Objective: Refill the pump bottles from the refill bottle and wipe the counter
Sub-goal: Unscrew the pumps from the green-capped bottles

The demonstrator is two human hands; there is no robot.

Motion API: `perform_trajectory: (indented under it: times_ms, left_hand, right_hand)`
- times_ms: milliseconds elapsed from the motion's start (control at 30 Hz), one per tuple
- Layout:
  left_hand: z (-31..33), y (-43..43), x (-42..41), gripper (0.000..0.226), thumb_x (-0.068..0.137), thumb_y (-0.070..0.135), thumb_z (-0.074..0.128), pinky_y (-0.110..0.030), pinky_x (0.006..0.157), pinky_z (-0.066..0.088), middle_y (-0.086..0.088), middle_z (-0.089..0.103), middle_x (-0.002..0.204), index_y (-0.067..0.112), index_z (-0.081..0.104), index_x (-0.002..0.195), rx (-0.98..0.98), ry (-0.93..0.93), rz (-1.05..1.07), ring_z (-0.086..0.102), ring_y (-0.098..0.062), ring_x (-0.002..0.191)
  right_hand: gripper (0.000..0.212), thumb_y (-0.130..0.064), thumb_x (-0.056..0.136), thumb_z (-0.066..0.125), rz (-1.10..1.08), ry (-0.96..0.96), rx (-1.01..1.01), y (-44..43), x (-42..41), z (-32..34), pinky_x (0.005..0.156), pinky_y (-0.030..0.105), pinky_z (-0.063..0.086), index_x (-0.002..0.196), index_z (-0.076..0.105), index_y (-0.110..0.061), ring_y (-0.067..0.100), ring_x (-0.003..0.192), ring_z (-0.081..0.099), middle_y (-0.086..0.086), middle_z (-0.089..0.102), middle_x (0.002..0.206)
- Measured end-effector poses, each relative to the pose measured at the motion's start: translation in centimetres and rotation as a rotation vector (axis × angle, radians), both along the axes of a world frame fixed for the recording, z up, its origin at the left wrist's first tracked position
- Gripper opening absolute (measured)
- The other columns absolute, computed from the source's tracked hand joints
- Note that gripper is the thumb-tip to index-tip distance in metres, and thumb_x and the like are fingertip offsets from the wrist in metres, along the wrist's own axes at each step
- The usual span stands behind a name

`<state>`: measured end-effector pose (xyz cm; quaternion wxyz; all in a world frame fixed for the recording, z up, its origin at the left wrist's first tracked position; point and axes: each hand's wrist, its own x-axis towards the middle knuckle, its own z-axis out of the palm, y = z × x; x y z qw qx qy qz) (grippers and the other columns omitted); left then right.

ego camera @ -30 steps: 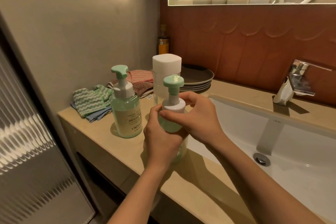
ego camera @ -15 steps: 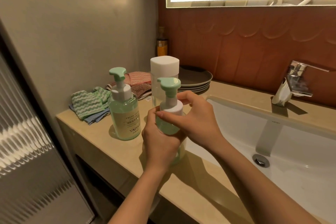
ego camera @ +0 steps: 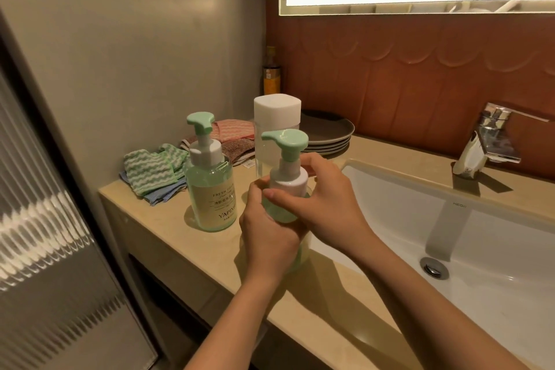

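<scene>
Beige stone counter (ego camera: 180,237) runs along a bathroom wall, and a white sink (ego camera: 480,249) is set into it at 3 o'clock. Near the front edge stands a see-through green pump bottle (ego camera: 289,179) with a white collar and a mint green top. It stands straight up, its long way going up and down, and its spout points to 9 o'clock. Both hands hold it. The left hand (ego camera: 267,237) is wrapped round the bottle's belly. The right hand (ego camera: 327,204) curls its fingers and thumb round the white collar.

At 10 o'clock from it, near but not touching, a second pump bottle (ego camera: 210,186) with a cream label stands upright. At 12 o'clock, just behind, is a tall clear refill bottle (ego camera: 277,112) with a square white cap. Green and white wavy cloths (ego camera: 150,171) lie further off at 10 o'clock. Dark round plates (ego camera: 327,129) are stacked at 1 o'clock, and a shiny metal tap (ego camera: 489,141) is at 2 o'clock.
</scene>
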<state>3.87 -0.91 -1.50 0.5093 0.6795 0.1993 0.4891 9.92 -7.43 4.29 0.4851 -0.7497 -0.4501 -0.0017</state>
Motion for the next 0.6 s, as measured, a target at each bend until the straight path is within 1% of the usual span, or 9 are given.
perform_trajectory:
  times_ms: [67,133,200,267,333,400,500,533,600]
  left_hand:
    - [-0.1,0.1,0.0,0.063,0.054,0.018,0.083,-0.022,0.077,0.051,0.004,0.064,0.103,0.023,0.051,0.108,-0.006,-0.009,-0.008,0.062,-0.011,0.095]
    - [0.1,0.0,-0.1,0.066,0.056,0.011,0.086,-0.016,0.076,0.048,0.008,0.063,0.103,0.028,0.050,0.109,-0.021,-0.021,-0.021,0.062,-0.007,0.095]
    - [0.2,0.0,0.0,0.063,0.053,0.022,0.083,-0.022,0.080,0.050,0.009,0.064,0.102,0.032,0.051,0.106,-0.045,-0.036,-0.022,0.062,-0.007,0.095]
    - [0.3,-0.1,0.1,0.061,0.050,0.037,0.075,-0.037,0.088,0.052,0.001,0.064,0.104,0.033,0.051,0.106,-0.116,-0.066,-0.050,0.062,-0.016,0.101]
    - [0.2,-0.1,0.2,0.063,0.050,0.041,0.071,-0.045,0.091,0.050,-0.005,0.063,0.107,0.029,0.052,0.109,-0.124,-0.068,-0.053,0.061,-0.022,0.104]
    - [0.0,0.0,0.1,0.066,0.054,0.034,0.076,-0.039,0.090,0.052,-0.001,0.064,0.108,0.024,0.052,0.114,-0.064,-0.020,-0.027,0.061,-0.019,0.105]
    - [-0.2,0.2,0.1,0.065,0.060,0.004,0.082,-0.019,0.083,0.050,0.003,0.063,0.107,0.019,0.051,0.115,-0.030,-0.002,-0.010,0.061,-0.017,0.103]
    - [-0.3,0.2,0.0,0.066,0.059,0.000,0.082,-0.016,0.079,0.049,0.004,0.063,0.105,0.020,0.051,0.114,-0.020,0.002,-0.003,0.061,-0.016,0.101]
    - [-0.3,0.2,0.0,0.068,0.057,0.002,0.084,-0.016,0.076,0.049,0.003,0.064,0.105,0.020,0.051,0.113,-0.014,-0.005,-0.014,0.061,-0.014,0.099]
  right_hand:
    - [0.050,-0.037,0.073,0.077,0.057,0.055,0.009,-0.5,0.4,0.4,0.080,0.013,0.038,0.113,0.048,-0.034,0.002,0.104,0.049,-0.016,0.054,0.110]
    - [0.047,-0.030,0.078,0.074,0.128,0.096,-0.018,-0.8,0.4,0.7,0.074,0.007,0.037,0.114,0.045,-0.035,-0.001,0.101,0.048,-0.018,0.052,0.110]
    - [0.044,-0.032,0.080,0.068,0.183,0.112,-0.046,-0.7,0.2,0.7,0.073,0.008,0.040,0.116,0.043,-0.035,0.002,0.103,0.048,-0.016,0.050,0.112]
    - [0.056,-0.041,0.073,0.062,0.156,0.056,-0.088,-0.3,0.1,0.3,0.088,0.019,0.042,0.124,0.042,-0.032,0.009,0.112,0.044,-0.010,0.046,0.121]
    - [0.065,-0.048,0.075,0.069,0.074,-0.008,-0.098,-0.1,0.0,-0.1,0.093,0.024,0.038,0.130,0.039,-0.031,0.008,0.115,0.038,-0.009,0.039,0.124]
    - [0.064,-0.051,0.072,0.073,0.011,-0.020,-0.047,0.0,-0.2,-0.3,0.089,0.019,0.039,0.126,0.042,-0.031,0.006,0.111,0.040,-0.010,0.042,0.119]
    - [0.055,-0.048,0.067,0.077,-0.016,0.009,0.027,-0.1,0.0,-0.3,0.080,0.015,0.042,0.111,0.047,-0.033,0.004,0.101,0.048,-0.013,0.052,0.109]
    - [0.052,-0.046,0.067,0.078,-0.016,0.014,0.037,-0.2,0.1,-0.2,0.079,0.014,0.042,0.108,0.049,-0.034,0.003,0.099,0.050,-0.015,0.054,0.106]
    - [0.045,-0.038,0.069,0.079,0.001,0.010,0.048,-0.5,0.3,0.1,0.074,0.007,0.042,0.104,0.052,-0.036,-0.003,0.093,0.053,-0.021,0.055,0.098]
